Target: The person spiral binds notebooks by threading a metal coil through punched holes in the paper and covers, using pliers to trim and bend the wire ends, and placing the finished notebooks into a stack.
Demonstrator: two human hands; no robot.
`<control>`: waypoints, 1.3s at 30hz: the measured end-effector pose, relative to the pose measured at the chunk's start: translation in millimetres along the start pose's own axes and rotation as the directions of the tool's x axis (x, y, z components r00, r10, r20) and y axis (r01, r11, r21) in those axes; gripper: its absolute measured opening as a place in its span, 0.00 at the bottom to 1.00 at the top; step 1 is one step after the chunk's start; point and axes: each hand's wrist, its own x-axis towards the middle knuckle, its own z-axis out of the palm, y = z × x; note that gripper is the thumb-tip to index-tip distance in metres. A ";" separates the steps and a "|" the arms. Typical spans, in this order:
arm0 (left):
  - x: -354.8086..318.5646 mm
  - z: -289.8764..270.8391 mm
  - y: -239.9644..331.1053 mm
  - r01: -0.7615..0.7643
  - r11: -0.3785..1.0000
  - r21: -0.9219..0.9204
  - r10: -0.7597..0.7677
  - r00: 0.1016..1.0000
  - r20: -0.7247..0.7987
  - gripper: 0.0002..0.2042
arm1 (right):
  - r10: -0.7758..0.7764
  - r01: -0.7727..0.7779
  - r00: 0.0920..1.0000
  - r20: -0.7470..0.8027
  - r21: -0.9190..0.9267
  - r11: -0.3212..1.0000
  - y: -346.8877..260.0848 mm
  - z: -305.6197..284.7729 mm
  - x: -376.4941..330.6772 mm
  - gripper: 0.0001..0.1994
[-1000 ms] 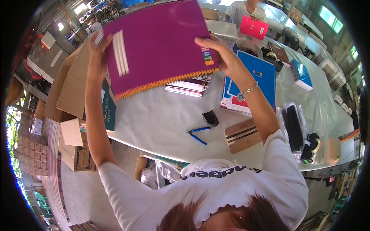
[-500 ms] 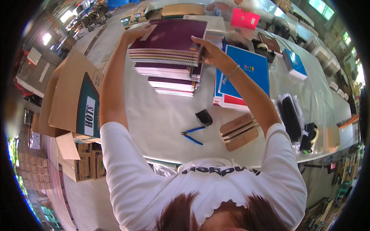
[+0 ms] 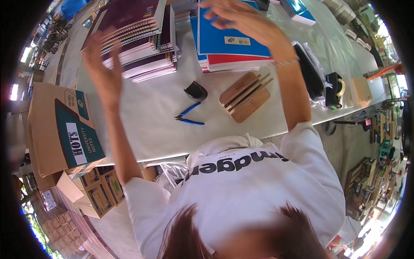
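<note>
A brown carton (image 3: 60, 129) with a green-and-white label sits left of the desk (image 3: 142, 125). Both hands are raised, fingers apart, seemingly holding nothing: left hand (image 3: 103, 71) beside the maroon notebooks (image 3: 138, 34), right hand (image 3: 248, 23) over the blue stack (image 3: 228, 45)

A large brown cardboard box (image 3: 60, 129) with a dark green and white printed panel is seen at the left, beside the table. Smaller brown printed cartons (image 3: 101, 192) are stacked below it, nearer. A small white rectangular label (image 3: 237, 41) is stuck on the blue notebook cover far ahead.
</note>
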 end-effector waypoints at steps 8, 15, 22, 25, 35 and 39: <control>-221.0 25.8 121.0 0.587 0.810 0.010 -0.470 0.638 0.610 0.16 | 0.288 -0.340 0.925 -0.249 -0.200 0.919 64.8 -62.6 -172.5 0.23; -300.3 31.4 136.0 0.524 0.833 0.179 -0.504 0.586 0.634 0.16 | 0.080 -0.271 0.931 -0.356 -0.526 0.806 133.7 -22.7 -215.2 0.22; -258.2 6.1 161.8 0.673 0.734 0.090 -0.615 0.602 0.509 0.11 | 0.053 -0.218 0.900 -0.432 -0.342 0.914 139.7 1.6 -229.6 0.20; -224.0 -5.3 185.0 0.764 0.641 -0.071 -0.676 0.607 0.419 0.09 | 0.053 -0.164 0.949 -0.312 -0.343 0.925 138.8 6.0 -244.5 0.19; -130.3 114.8 285.5 0.845 0.051 -0.532 -0.288 0.523 0.802 0.11 | 0.396 -0.270 0.914 0.087 0.859 0.434 140.8 -82.7 -262.7 0.19; -122.5 190.6 317.5 0.817 0.276 -0.506 -0.164 0.559 0.813 0.14 | 0.394 -0.212 0.916 -0.083 0.732 0.648 151.7 -89.2 -278.5 0.19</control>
